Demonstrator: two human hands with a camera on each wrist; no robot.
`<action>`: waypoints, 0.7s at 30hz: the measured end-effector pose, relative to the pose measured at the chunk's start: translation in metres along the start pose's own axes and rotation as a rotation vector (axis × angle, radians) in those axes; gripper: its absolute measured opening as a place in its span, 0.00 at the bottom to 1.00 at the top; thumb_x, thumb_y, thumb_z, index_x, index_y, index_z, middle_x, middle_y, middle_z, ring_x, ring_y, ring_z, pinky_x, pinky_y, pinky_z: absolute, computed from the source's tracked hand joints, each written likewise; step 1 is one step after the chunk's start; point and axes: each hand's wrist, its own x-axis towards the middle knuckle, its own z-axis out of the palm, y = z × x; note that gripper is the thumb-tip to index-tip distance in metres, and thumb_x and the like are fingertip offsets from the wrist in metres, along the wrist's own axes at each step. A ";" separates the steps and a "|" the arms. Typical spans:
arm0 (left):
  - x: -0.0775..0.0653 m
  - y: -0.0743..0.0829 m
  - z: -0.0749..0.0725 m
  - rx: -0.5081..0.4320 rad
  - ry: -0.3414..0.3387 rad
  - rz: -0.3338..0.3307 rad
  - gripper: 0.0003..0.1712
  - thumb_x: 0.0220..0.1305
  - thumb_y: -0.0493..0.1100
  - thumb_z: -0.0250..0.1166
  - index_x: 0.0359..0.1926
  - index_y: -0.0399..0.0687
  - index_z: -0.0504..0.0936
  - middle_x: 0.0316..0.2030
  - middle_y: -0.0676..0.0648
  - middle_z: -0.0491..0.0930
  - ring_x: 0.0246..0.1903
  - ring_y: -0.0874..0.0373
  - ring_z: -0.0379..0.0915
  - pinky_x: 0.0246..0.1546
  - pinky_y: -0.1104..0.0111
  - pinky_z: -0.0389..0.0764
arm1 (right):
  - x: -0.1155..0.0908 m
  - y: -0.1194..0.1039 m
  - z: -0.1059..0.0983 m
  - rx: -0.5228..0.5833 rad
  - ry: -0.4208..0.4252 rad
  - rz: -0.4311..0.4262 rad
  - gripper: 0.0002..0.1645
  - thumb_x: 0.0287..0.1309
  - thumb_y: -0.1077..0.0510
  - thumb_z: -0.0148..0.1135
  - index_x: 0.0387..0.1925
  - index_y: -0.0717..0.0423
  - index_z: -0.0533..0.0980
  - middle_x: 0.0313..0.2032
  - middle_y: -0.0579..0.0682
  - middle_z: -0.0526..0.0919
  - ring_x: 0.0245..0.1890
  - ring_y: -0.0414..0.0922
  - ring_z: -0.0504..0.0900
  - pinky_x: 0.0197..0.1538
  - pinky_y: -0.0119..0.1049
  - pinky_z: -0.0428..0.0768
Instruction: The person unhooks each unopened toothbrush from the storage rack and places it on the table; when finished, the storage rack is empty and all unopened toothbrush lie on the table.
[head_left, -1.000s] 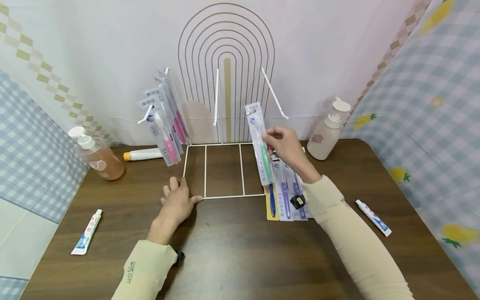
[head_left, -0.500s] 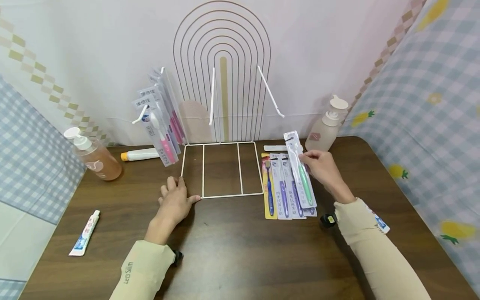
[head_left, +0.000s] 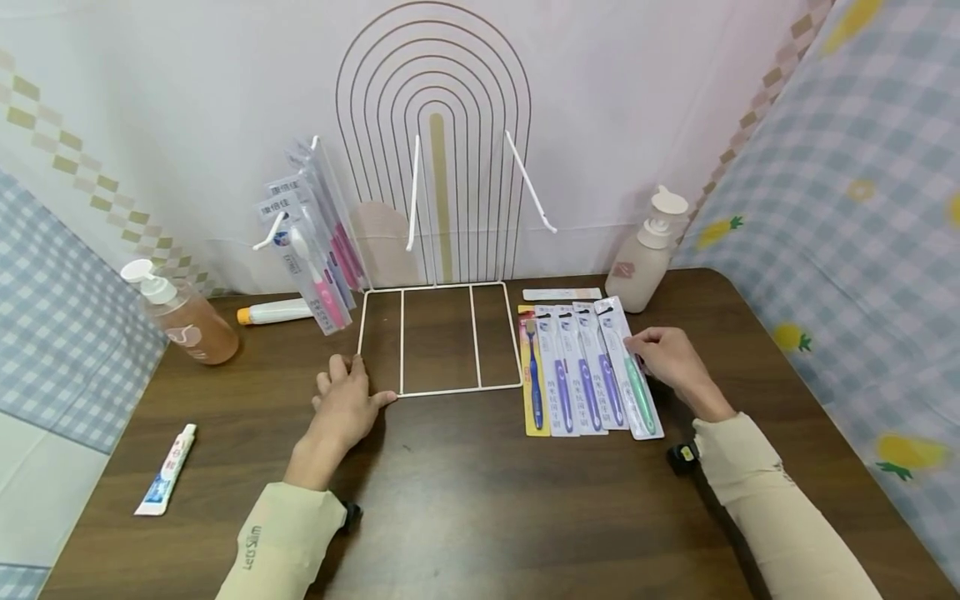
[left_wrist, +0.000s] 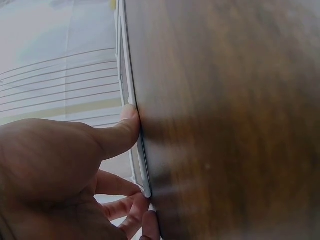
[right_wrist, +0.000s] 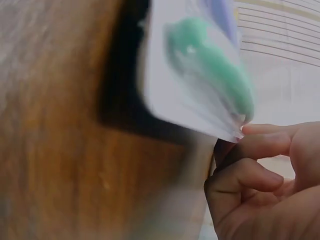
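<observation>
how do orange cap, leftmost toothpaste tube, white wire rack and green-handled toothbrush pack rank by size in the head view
1. white wire rack
2. green-handled toothbrush pack
3. leftmost toothpaste tube
4. orange cap

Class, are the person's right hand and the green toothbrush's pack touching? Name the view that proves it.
Touching. The right wrist view shows it: the right hand pinches the edge of the green toothbrush's pack, with no gap.

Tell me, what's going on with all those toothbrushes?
A person's right hand pinches the edge of a packaged green toothbrush, beside four other packaged toothbrushes on the table. The left hand rests on a corner of a white wire rack, where packaged pink toothbrushes hang from one hook.
</observation>
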 end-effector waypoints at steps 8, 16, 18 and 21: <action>0.001 0.000 0.002 0.008 -0.001 -0.003 0.56 0.82 0.53 0.71 0.87 0.19 0.52 0.78 0.21 0.55 0.71 0.20 0.55 0.65 0.23 0.69 | 0.003 0.005 0.003 0.021 -0.001 0.006 0.22 0.86 0.52 0.59 0.48 0.70 0.85 0.19 0.43 0.76 0.22 0.40 0.74 0.28 0.35 0.72; 0.000 0.000 0.000 0.014 -0.002 -0.008 0.56 0.83 0.54 0.70 0.87 0.20 0.52 0.78 0.21 0.55 0.70 0.20 0.55 0.65 0.24 0.69 | 0.003 0.004 0.006 -0.020 0.017 0.001 0.21 0.84 0.51 0.60 0.49 0.68 0.84 0.22 0.46 0.80 0.25 0.42 0.78 0.31 0.35 0.77; 0.001 -0.001 0.000 0.016 -0.001 -0.005 0.56 0.82 0.54 0.71 0.87 0.20 0.52 0.78 0.21 0.55 0.70 0.20 0.55 0.64 0.24 0.69 | 0.001 0.000 0.006 -0.032 0.014 0.023 0.21 0.85 0.52 0.59 0.53 0.69 0.83 0.23 0.45 0.80 0.27 0.41 0.78 0.32 0.34 0.79; 0.001 -0.001 0.000 0.019 -0.001 -0.005 0.56 0.82 0.54 0.71 0.87 0.20 0.52 0.78 0.21 0.55 0.70 0.20 0.55 0.65 0.23 0.69 | 0.001 -0.001 0.007 -0.025 0.009 0.042 0.21 0.87 0.52 0.59 0.56 0.69 0.82 0.25 0.45 0.81 0.28 0.39 0.79 0.32 0.32 0.81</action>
